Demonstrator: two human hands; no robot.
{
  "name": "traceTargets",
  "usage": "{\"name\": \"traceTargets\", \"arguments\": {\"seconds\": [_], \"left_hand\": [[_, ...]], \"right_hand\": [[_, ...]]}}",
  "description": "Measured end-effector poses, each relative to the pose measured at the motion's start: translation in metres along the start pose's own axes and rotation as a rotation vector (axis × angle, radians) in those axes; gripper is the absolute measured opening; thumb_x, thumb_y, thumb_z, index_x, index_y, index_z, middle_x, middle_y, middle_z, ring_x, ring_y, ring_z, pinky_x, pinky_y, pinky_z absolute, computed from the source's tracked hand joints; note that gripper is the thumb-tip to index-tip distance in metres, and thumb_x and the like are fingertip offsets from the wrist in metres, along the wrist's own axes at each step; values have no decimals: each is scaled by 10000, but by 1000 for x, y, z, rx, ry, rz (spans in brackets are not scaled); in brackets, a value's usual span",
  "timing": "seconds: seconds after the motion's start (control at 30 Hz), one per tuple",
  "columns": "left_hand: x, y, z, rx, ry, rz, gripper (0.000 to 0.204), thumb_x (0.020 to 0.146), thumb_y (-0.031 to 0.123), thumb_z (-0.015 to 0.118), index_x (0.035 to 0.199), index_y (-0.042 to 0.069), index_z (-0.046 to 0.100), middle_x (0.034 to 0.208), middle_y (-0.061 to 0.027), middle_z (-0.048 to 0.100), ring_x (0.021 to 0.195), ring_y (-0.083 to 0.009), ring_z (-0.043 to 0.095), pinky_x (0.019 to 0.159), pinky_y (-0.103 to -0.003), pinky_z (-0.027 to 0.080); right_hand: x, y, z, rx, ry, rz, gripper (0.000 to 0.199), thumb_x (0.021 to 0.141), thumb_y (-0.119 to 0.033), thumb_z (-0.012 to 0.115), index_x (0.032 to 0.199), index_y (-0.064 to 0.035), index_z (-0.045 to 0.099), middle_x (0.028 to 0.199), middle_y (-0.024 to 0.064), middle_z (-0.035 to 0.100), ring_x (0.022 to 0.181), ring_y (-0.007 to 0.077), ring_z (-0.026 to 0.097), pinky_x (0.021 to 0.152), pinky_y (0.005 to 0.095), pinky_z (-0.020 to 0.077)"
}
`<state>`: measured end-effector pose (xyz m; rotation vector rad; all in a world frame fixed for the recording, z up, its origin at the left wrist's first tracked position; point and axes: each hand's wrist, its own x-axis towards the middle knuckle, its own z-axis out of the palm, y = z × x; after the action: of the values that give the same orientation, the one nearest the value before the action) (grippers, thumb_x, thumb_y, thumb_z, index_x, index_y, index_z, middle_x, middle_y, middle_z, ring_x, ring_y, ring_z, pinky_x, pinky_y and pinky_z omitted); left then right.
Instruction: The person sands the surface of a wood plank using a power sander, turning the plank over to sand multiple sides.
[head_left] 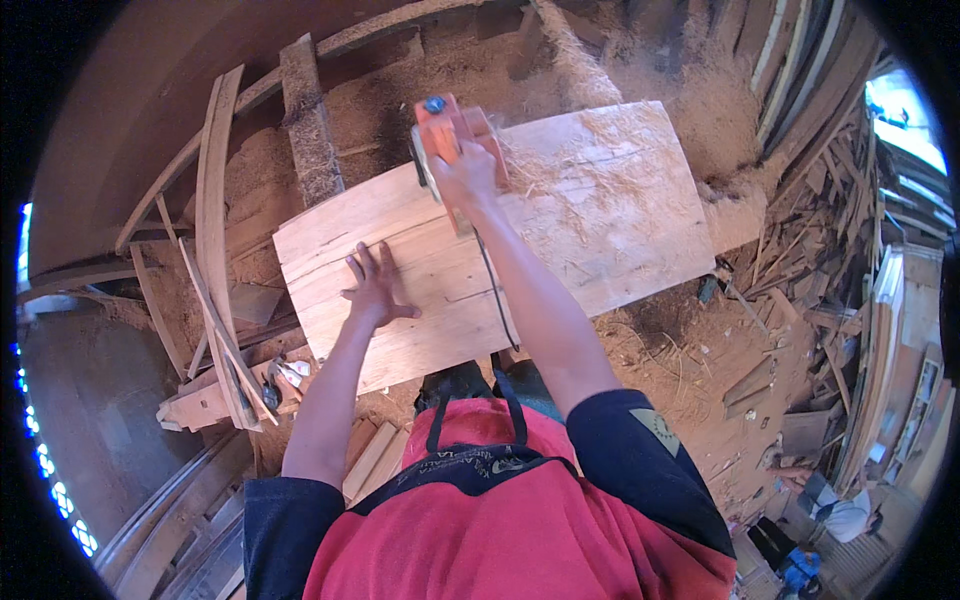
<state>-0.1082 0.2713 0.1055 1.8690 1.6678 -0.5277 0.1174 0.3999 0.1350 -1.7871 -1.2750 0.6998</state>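
Observation:
A wide pale wooden board [600,230] lies slantwise before me, its right half strewn with curly shavings. My right hand [466,178] is closed around the handle of an orange electric planer [438,125], which rests on the board near its far edge. A dark power cord [495,285] runs from the planer across the board to the near edge. On the left part of the board my left hand [374,288] lies flat with fingers spread, pressing on bare wood. The planer's underside is hidden.
Long timber strips [212,220] lean at the left, and a beam [310,120] stands beyond the board. Sawdust [670,350] covers the ground. Scrap wood [825,230] is heaped at the right. A small white and dark tool [290,373] lies near the board's left corner.

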Motion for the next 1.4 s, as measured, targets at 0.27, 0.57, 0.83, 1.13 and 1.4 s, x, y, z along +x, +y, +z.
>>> {"name": "traceTargets", "arguments": {"seconds": [0.27,0.57,0.83,1.13,1.4], "left_hand": [[-7,-16,12,-10,39,-36,1601,454,572,959,1612,197,-80,1644,-258,-161,1492,-539,-101,945,-873,272],[-7,-13,13,10,34,-19,1586,464,588,948,1616,197,-70,1631,-281,-183,1484,-550,-128,940,-874,259],[-8,-6,5,-1,24,-21,1575,471,545,959,1616,189,-62,1634,-284,-166,1491,-547,-100,954,-865,267],[-4,-2,-1,3,3,-14,1570,480,547,959,1614,179,-63,1636,-286,-151,1488,-551,-98,966,-864,259],[-4,-13,10,-20,16,-23,1593,467,554,960,1612,208,-93,1638,-262,-186,1493,-532,-124,953,-871,254]], "right_hand": [[-163,61,-127,-42,-243,-81,398,776,-233,735,1104,-22,654,963,229,699,884,436,672,765,506,541],[-326,97,-242,7,-310,214,174,776,-137,705,887,-12,660,716,166,664,649,244,680,609,394,515],[-172,64,-154,44,-234,58,209,777,-165,716,888,7,677,739,229,669,708,399,689,640,465,526],[30,18,-43,-87,-13,-80,300,770,-221,685,892,53,704,853,301,689,847,464,691,790,531,549],[-112,74,-150,-115,-268,-86,371,785,-234,723,1072,-8,656,930,246,693,853,443,670,748,484,548]]}}
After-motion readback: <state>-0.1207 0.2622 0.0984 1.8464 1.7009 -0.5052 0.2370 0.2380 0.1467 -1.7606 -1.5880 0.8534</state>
